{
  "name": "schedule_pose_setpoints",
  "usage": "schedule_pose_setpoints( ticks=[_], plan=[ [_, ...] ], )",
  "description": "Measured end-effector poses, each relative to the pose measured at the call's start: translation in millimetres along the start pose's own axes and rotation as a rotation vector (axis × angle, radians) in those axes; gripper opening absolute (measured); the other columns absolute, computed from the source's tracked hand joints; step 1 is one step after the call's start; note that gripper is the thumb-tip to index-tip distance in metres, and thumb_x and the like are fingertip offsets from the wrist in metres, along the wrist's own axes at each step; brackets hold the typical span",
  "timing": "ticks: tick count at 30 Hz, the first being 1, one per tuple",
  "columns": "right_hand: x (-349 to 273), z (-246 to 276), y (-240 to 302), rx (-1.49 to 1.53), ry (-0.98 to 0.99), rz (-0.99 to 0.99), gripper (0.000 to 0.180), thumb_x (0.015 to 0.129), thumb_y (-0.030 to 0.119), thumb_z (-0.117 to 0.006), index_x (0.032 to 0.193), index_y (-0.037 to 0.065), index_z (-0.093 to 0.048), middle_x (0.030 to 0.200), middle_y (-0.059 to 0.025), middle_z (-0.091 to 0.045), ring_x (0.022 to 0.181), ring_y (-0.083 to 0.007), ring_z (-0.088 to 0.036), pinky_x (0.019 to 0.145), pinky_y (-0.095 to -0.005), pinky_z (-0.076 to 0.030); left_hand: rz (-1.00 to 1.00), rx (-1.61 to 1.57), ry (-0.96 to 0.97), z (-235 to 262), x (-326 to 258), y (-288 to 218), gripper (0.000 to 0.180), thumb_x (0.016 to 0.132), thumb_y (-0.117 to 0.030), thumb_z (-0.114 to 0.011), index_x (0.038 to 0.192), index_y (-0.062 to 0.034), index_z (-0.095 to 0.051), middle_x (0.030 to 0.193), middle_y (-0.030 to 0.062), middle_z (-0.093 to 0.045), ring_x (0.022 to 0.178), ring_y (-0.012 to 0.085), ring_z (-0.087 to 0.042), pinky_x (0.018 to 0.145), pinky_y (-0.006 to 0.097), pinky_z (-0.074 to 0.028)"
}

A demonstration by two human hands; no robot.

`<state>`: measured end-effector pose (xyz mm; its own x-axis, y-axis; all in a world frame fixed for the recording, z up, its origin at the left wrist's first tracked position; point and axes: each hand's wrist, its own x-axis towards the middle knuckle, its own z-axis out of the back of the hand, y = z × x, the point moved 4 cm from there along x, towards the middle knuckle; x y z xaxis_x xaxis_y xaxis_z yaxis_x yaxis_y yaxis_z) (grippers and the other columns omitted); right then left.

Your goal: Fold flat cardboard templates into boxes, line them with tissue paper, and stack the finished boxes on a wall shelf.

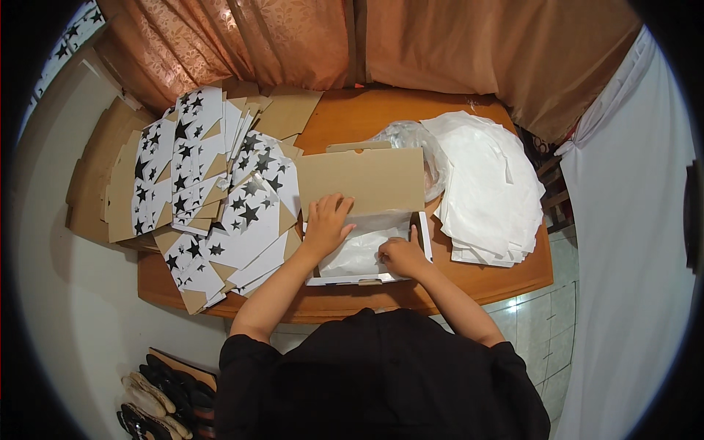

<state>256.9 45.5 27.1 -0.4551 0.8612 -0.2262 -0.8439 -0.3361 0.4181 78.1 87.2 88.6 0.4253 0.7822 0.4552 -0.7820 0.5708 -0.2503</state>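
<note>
A cardboard box (352, 281) stands on the table in front of me, its brown lid (367, 180) raised at the far side. White tissue paper (359, 253) lines its inside. My left hand (328, 226) is at the box's left side, fingers spread, the fingertips against the lower part of the lid. Inside the right end, my right hand (405, 257) rests on the paper beside the right wall. One of its digits points up along that wall while others curl over the paper, and I see nothing held in it.
Flat cardboard pieces with black stars on white (249, 213) lie heaped at the left. White paper sheets (488, 191) are stacked at the right, with a clear plastic bag (414, 139) behind the lid. Orange curtains (293, 44) hang behind the table (352, 110). Shoes (165, 396) stand at lower left.
</note>
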Motion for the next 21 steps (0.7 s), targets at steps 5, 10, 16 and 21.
schedule_pose_setpoints(
  ticks=[5,10,16,21],
  plan=[
    [-6,1,0,-0.071,-0.021,-0.048,0.012,0.078,0.014,-0.055,0.081,0.012,-0.066,0.087,-0.0071,-0.063,0.096,-0.0246,-0.059,0.102,-0.0656,-0.010,0.002,-0.156,0.362,-26,-23,-7,0.045,0.073,-0.026,-0.069,0.111,-0.0074,-0.054,0.106,0.0131,-0.053,0.102,0.0295,-0.050,0.081,0.045,-0.038],
    [-20,36,19,-0.088,-0.224,-0.049,0.011,0.074,0.010,-0.054,0.078,0.007,-0.064,0.077,-0.0105,-0.064,0.087,-0.0270,-0.061,0.103,-0.0631,-0.014,0.060,-0.233,0.932,-79,-60,-1,0.059,0.091,-0.045,-0.042,0.134,-0.0056,-0.036,0.131,0.0207,-0.042,0.126,0.0350,-0.036,0.101,0.047,-0.031],
    [-16,31,21,0.123,0.104,0.004,0.014,0.080,0.016,-0.053,0.087,0.008,-0.062,0.085,-0.0107,-0.065,0.091,-0.0276,-0.061,0.106,-0.0583,-0.014,-0.108,-0.308,0.919,-95,-48,-7,0.052,0.089,-0.034,-0.050,0.135,-0.0119,-0.039,0.138,0.0142,-0.040,0.130,0.0303,-0.034,0.101,0.049,-0.031],
    [0,-7,3,0.180,0.244,-0.072,0.024,0.078,0.017,-0.049,0.096,0.004,-0.060,0.094,-0.0175,-0.065,0.096,-0.0339,-0.060,0.105,-0.0567,-0.018,-0.356,-0.279,0.245,-39,-13,-6,0.041,0.071,-0.010,-0.068,0.111,-0.0115,-0.058,0.102,0.0067,-0.059,0.098,0.0258,-0.055,0.079,0.040,-0.040]
  ],
)
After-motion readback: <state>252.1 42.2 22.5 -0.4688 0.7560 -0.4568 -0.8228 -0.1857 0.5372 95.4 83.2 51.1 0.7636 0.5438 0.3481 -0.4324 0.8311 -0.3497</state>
